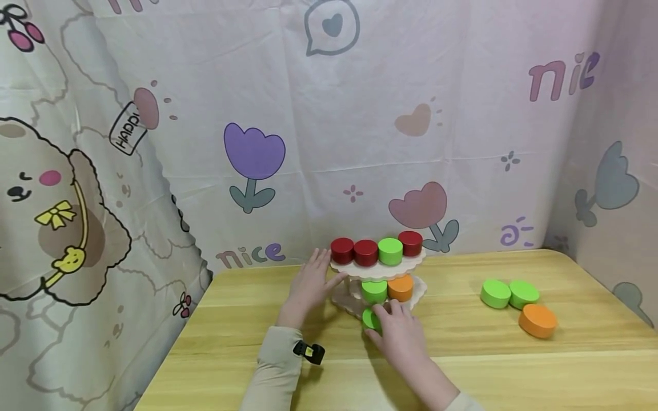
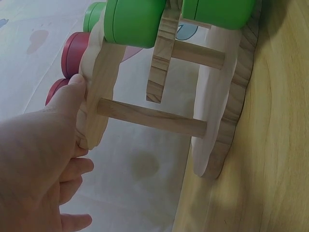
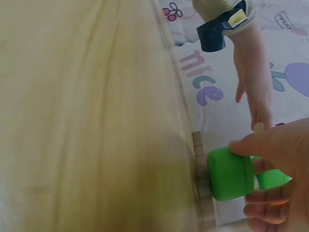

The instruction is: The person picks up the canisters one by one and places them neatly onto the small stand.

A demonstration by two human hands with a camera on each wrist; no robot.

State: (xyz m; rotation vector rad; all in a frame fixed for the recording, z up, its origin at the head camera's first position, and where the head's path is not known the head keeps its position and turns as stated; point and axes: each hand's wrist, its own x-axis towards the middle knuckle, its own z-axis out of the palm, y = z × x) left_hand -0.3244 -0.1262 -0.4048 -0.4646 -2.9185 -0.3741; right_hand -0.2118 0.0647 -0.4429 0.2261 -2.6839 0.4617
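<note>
A tiered wooden stand (image 2: 154, 117) with scalloped round shelves stands on the table. My left hand (image 1: 310, 282) grips the left edge of its top shelf, thumb (image 2: 72, 94) against the rim beside a red cylinder (image 2: 75, 54). With thumb and fingers, my right hand (image 1: 402, 334) pinches a green cylinder (image 3: 227, 174) at the front of the bottom shelf. One green cylinder (image 1: 374, 291) and an orange cylinder (image 1: 400, 287) sit on the middle level. Up on the top shelf (image 1: 377, 270) are three dark red cylinders (image 1: 366, 253) and a green one (image 1: 390, 252).
Right of the stand, two green cylinders (image 1: 496, 293) and an orange one (image 1: 538, 321) lie on the wooden table (image 1: 581, 371). A patterned cloth (image 1: 334, 142) hangs behind the table. A black device (image 1: 309, 352) is strapped on the left wrist.
</note>
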